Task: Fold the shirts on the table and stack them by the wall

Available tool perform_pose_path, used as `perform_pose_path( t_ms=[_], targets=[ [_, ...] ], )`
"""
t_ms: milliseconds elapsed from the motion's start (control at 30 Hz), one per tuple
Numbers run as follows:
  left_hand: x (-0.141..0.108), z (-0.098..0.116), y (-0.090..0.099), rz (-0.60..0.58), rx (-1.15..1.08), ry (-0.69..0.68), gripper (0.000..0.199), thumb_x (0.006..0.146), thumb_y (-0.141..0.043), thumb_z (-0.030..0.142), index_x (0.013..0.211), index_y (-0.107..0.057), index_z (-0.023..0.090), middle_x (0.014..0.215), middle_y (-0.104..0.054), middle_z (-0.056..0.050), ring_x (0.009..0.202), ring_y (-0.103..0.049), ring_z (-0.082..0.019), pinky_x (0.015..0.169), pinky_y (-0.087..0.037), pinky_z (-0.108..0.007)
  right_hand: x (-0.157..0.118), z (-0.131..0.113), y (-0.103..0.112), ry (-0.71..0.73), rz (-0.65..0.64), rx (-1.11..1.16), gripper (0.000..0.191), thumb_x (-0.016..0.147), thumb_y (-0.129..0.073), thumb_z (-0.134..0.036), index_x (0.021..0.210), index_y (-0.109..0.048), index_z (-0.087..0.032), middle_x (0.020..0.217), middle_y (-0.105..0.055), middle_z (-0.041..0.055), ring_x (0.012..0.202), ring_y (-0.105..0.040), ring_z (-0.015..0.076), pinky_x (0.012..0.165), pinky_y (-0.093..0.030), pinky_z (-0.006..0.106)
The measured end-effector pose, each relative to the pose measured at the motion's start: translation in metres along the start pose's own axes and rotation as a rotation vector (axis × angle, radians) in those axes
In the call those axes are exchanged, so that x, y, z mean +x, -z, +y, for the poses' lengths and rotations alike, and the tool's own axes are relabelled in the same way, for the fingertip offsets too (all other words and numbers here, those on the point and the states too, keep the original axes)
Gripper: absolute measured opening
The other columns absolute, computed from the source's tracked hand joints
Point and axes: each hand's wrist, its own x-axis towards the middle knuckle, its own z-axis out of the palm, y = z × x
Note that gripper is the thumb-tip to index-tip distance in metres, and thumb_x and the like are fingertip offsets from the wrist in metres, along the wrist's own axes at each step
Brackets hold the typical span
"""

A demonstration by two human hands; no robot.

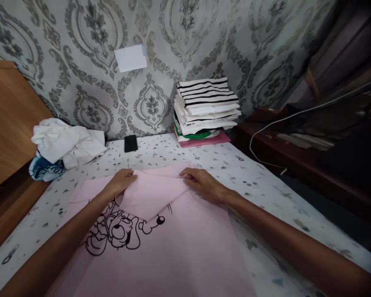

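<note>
A pink cloth with a black cartoon line drawing lies spread over the bed in front of me; its kind is not fully shown. Part of its far end is folded over toward me, covering some of the drawing. My left hand is closed on the left corner of that folded part. At the right corner, my right hand pinches the same flap between thumb and fingers. The near edge of the cloth runs out of view at the bottom.
A stack of folded clothes, striped on top, stands by the patterned wall at the back. Left of it lie a black phone and a crumpled white cloth. A white cable hangs at the right; wooden furniture borders the left.
</note>
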Motion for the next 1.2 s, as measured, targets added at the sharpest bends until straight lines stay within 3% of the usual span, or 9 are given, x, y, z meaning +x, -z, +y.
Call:
perform_pose_path(
  t_ms=[100,367,600,700,800,900,1000,1100,1200],
  targets=[
    [0.008,-0.004,0.005,0.004,0.056,-0.014,0.029,0.065,-0.06,0.037,0.051,-0.04,0.021,0.048,-0.034,0.007,0.047,-0.035,-0.01,0.048,-0.022,-0.024,0.003,0.003,-0.003,-0.02,0.01,-0.002,0.029,0.087,-0.049,-0.028,0.11,-0.064,-0.02,0.073,-0.056,-0.0014,0.066,-0.05,0.0143,0.062,-0.038,0.027],
    [0.01,-0.011,0.005,-0.056,0.105,0.033,0.024,0.076,-0.054,0.036,0.059,-0.043,0.022,0.047,-0.037,0.006,0.04,-0.037,-0.011,0.045,-0.025,-0.025,0.007,0.019,-0.014,-0.049,0.075,0.104,0.033,0.086,-0.054,-0.035,0.112,-0.065,-0.019,0.077,-0.059,-0.0004,0.065,-0.053,0.0142,0.061,-0.041,0.027],
    [0.014,-0.016,0.004,0.042,0.095,-0.006,0.027,0.075,-0.054,0.037,0.057,-0.041,0.021,0.052,-0.034,0.006,0.049,-0.035,-0.012,0.05,-0.025,-0.025,0.006,0.021,-0.016,-0.045,0.089,0.157,0.033,0.087,-0.054,-0.037,0.115,-0.064,-0.021,0.074,-0.055,-0.0011,0.065,-0.051,0.0143,0.06,-0.042,0.028],
    [0.013,-0.012,0.004,0.093,0.194,-0.048,0.025,0.075,-0.055,0.035,0.057,-0.045,0.021,0.056,-0.044,0.003,0.056,-0.044,-0.015,0.055,-0.029,-0.026,0.006,0.021,-0.015,-0.04,0.089,0.137,0.035,0.088,-0.053,-0.036,0.118,-0.063,-0.021,0.076,-0.056,-0.0003,0.068,-0.053,0.0152,0.063,-0.044,0.029],
    [0.002,-0.003,0.003,0.143,0.441,-0.064,0.019,0.081,-0.054,0.035,0.07,-0.055,0.02,0.069,-0.06,-0.003,0.068,-0.054,-0.02,0.06,-0.034,-0.028,0.005,0.021,-0.009,-0.057,0.079,0.068,0.036,0.088,-0.054,-0.035,0.12,-0.063,-0.021,0.082,-0.061,0.0019,0.073,-0.057,0.0168,0.069,-0.047,0.031],
    [-0.017,0.008,-0.001,0.21,0.722,-0.049,0.031,0.092,-0.044,0.043,0.106,-0.058,0.019,0.081,-0.068,-0.008,0.076,-0.061,-0.026,0.066,-0.04,-0.032,0.0,0.017,-0.002,0.012,0.079,-0.025,0.035,0.09,-0.055,-0.035,0.121,-0.063,-0.022,0.102,-0.067,0.0073,0.091,-0.062,0.0211,0.083,-0.051,0.036],
    [-0.034,0.01,-0.009,0.229,0.818,-0.251,0.044,0.098,-0.031,0.043,0.125,-0.053,0.017,0.105,-0.069,-0.013,0.101,-0.062,-0.03,0.083,-0.046,-0.039,-0.007,0.007,-0.005,0.204,0.045,-0.122,0.037,0.095,-0.05,-0.036,0.126,-0.062,-0.022,0.132,-0.06,0.0107,0.121,-0.056,0.0265,0.105,-0.043,0.044],
    [-0.038,-0.002,-0.019,0.04,0.785,-0.511,0.058,0.099,-0.027,0.05,0.142,-0.042,0.014,0.144,-0.05,-0.016,0.133,-0.045,-0.03,0.108,-0.037,-0.044,-0.012,0.0,-0.017,0.342,-0.123,-0.16,0.048,0.098,-0.047,-0.038,0.144,-0.047,-0.025,0.157,-0.038,0.0057,0.143,-0.036,0.0265,0.118,-0.03,0.046],
    [-0.035,-0.021,-0.027,-0.121,0.808,-0.508,0.075,0.097,-0.026,0.059,0.154,-0.023,0.01,0.162,-0.026,-0.016,0.149,-0.023,-0.029,0.12,-0.02,-0.047,-0.013,0.005,-0.028,0.315,-0.253,-0.21,0.062,0.098,-0.046,-0.047,0.153,-0.033,-0.02,0.162,-0.025,0.0077,0.149,-0.022,0.0273,0.124,-0.017,0.046]
  ],
)
